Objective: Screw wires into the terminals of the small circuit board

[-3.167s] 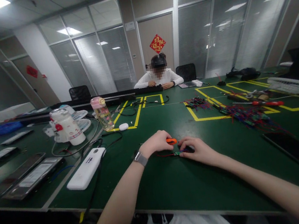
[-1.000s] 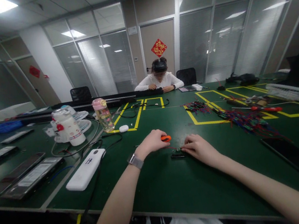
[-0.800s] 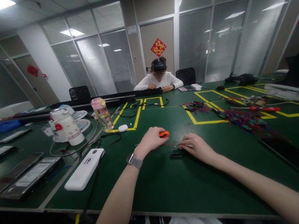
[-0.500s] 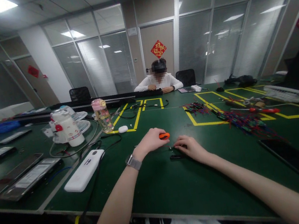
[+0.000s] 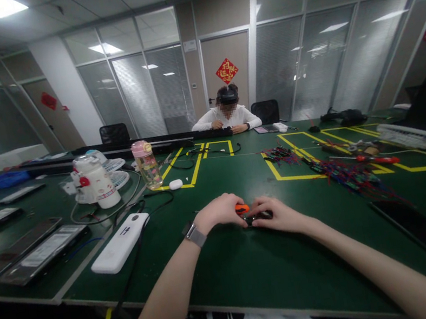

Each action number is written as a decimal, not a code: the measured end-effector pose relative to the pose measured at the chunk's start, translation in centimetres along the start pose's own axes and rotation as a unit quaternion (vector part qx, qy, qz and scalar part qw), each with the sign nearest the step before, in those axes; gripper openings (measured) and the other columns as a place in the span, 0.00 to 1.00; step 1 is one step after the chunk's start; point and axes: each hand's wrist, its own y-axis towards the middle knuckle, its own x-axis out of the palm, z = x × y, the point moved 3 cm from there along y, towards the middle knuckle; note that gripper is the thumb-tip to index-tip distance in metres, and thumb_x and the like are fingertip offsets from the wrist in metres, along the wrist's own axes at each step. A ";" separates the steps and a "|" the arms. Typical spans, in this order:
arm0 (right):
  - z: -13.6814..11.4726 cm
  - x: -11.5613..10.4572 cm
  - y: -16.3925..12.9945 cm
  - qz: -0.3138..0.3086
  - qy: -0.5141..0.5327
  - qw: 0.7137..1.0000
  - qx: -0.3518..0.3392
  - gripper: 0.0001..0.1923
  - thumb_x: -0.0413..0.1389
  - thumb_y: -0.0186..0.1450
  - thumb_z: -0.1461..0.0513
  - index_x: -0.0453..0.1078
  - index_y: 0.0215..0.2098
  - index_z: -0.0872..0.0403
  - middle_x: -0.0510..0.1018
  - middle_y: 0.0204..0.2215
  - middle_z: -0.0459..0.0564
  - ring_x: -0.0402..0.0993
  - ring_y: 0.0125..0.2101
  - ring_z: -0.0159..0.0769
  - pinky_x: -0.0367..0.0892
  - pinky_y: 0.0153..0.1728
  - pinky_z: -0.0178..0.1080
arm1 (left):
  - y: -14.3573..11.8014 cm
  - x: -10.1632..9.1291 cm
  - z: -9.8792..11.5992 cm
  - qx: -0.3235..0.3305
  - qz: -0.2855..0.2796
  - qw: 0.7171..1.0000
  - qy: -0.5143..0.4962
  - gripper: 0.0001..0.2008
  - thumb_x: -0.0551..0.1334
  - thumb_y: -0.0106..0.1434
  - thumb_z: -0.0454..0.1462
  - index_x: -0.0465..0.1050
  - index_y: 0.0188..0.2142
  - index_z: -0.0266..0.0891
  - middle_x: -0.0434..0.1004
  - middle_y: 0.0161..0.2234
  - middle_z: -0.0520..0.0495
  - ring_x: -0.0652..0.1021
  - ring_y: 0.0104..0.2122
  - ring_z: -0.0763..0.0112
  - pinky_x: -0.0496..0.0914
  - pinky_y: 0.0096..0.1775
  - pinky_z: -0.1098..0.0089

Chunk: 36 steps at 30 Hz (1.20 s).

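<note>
Orange-handled tool [image 5: 242, 209] sat in the closed left hand [image 5: 219, 212], only its orange end showing past the fingers, low over the green desk [image 5: 257, 267] near the middle of the view. Right hand [image 5: 276, 215] lay just at 3 o'clock of it, fingers curled down onto a small dark part [image 5: 257, 218] pressed against the desk; whether the fingers pinched the part or merely pinned it could not be told. Both hands nearly touched, with the tool's orange end between them. A watch [image 5: 194, 235] was worn on the left wrist.

At 9 o'clock of the hands lay a white power bank [image 5: 120, 243] with a black cable, and beyond it, toward 10 o'clock, a white jug [image 5: 95, 181] and a pink-capped bottle [image 5: 146, 163]. Flat dark panels [image 5: 42, 254] lay at the far left. At 2 o'clock, a heap of coloured wires [image 5: 341, 171] crossed the yellow tape outlines [image 5: 281, 172]. At 12 o'clock, across the desk, another person [image 5: 228, 114] in white sat with both hands together on the surface.
</note>
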 end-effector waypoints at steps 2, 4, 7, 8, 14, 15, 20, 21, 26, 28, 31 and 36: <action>0.0 -0.1 -0.2 -0.010 0.002 1.000 0.007 0.14 0.62 0.59 0.56 0.77 0.43 0.51 0.75 0.39 0.51 0.71 0.41 0.40 0.65 0.43 0.40 | -0.2 -0.3 0.0 -0.005 0.007 1.000 -0.004 0.20 0.69 0.48 0.47 0.75 0.38 0.40 0.75 0.35 0.50 0.72 0.32 0.69 0.61 0.29 0.73; 0.0 -0.1 -0.2 -0.011 0.002 1.000 0.015 0.14 0.63 0.58 0.57 0.78 0.42 0.51 0.75 0.38 0.52 0.71 0.41 0.40 0.65 0.43 0.40 | -0.3 -0.7 0.0 -0.011 0.012 1.000 -0.006 0.20 0.68 0.49 0.48 0.75 0.37 0.39 0.75 0.35 0.50 0.72 0.31 0.70 0.60 0.29 0.73; 0.1 0.0 -0.2 -0.007 0.006 1.000 0.022 0.12 0.62 0.59 0.59 0.78 0.41 0.51 0.75 0.37 0.51 0.72 0.40 0.40 0.66 0.41 0.39 | -0.5 -1.1 0.0 -0.017 0.024 0.999 -0.014 0.21 0.68 0.49 0.49 0.75 0.39 0.39 0.75 0.36 0.50 0.71 0.32 0.70 0.61 0.31 0.73; 0.1 0.1 -0.1 -0.005 0.008 1.000 0.023 0.11 0.62 0.59 0.59 0.78 0.41 0.51 0.75 0.36 0.51 0.72 0.39 0.39 0.66 0.41 0.39 | -0.6 -1.2 0.0 -0.018 0.030 0.999 -0.018 0.21 0.68 0.49 0.48 0.75 0.39 0.39 0.75 0.37 0.50 0.71 0.33 0.70 0.61 0.32 0.73; 0.4 0.7 0.2 0.017 0.039 0.999 0.026 0.11 0.62 0.59 0.60 0.78 0.40 0.52 0.76 0.35 0.50 0.73 0.37 0.38 0.67 0.39 0.38 | -0.6 -1.4 -0.4 -0.008 0.047 0.999 -0.023 0.21 0.67 0.51 0.48 0.75 0.41 0.39 0.74 0.39 0.49 0.72 0.36 0.69 0.62 0.33 0.73; 0.4 0.7 0.2 0.022 0.044 0.998 0.029 0.11 0.62 0.59 0.60 0.78 0.40 0.52 0.76 0.35 0.50 0.73 0.36 0.37 0.68 0.39 0.38 | -0.6 -1.4 -0.5 -0.010 0.047 0.998 -0.025 0.22 0.67 0.50 0.49 0.75 0.42 0.39 0.74 0.39 0.49 0.72 0.36 0.68 0.62 0.34 0.73; 0.5 1.0 0.5 0.030 0.055 0.996 0.064 0.09 0.63 0.57 0.60 0.79 0.37 0.53 0.75 0.34 0.49 0.72 0.32 0.35 0.68 0.35 0.36 | -0.5 -1.2 -0.4 -0.011 0.047 0.998 -0.029 0.24 0.67 0.50 0.50 0.74 0.43 0.39 0.74 0.40 0.48 0.72 0.38 0.66 0.62 0.35 0.72; 0.4 1.1 0.6 0.030 0.053 0.996 0.072 0.09 0.63 0.57 0.60 0.79 0.36 0.53 0.75 0.34 0.49 0.72 0.31 0.34 0.67 0.34 0.36 | -0.5 -1.2 -0.4 -0.010 0.047 0.998 -0.029 0.24 0.67 0.50 0.50 0.75 0.42 0.39 0.74 0.40 0.48 0.72 0.38 0.66 0.62 0.35 0.72; 0.5 1.0 0.9 0.036 0.027 0.995 0.089 0.08 0.62 0.57 0.60 0.80 0.35 0.53 0.75 0.32 0.49 0.71 0.30 0.34 0.66 0.32 0.35 | -0.5 -1.2 -0.3 -0.009 0.044 0.998 -0.034 0.24 0.66 0.51 0.50 0.74 0.43 0.38 0.74 0.40 0.47 0.73 0.37 0.67 0.62 0.34 0.73; 0.6 0.9 1.1 0.044 0.008 0.995 0.089 0.08 0.61 0.58 0.60 0.80 0.35 0.53 0.76 0.31 0.49 0.71 0.29 0.34 0.66 0.31 0.36 | -0.6 -1.2 -0.3 -0.007 0.043 0.998 -0.035 0.25 0.66 0.51 0.51 0.74 0.43 0.38 0.74 0.40 0.47 0.73 0.37 0.67 0.62 0.34 0.73; 0.9 0.7 1.5 0.048 -0.009 0.995 0.089 0.09 0.60 0.59 0.60 0.80 0.35 0.54 0.76 0.31 0.50 0.71 0.29 0.35 0.66 0.32 0.36 | -0.7 -1.3 -0.2 0.002 0.045 0.998 -0.034 0.25 0.66 0.51 0.52 0.74 0.43 0.39 0.75 0.40 0.48 0.73 0.37 0.67 0.63 0.34 0.73; 1.5 0.7 1.9 0.059 -0.010 0.992 0.109 0.09 0.61 0.57 0.59 0.80 0.35 0.54 0.77 0.31 0.50 0.72 0.29 0.35 0.66 0.31 0.36 | -0.8 -1.5 -0.1 0.007 0.053 0.998 -0.029 0.22 0.65 0.52 0.52 0.75 0.41 0.39 0.75 0.37 0.49 0.73 0.35 0.68 0.62 0.33 0.73</action>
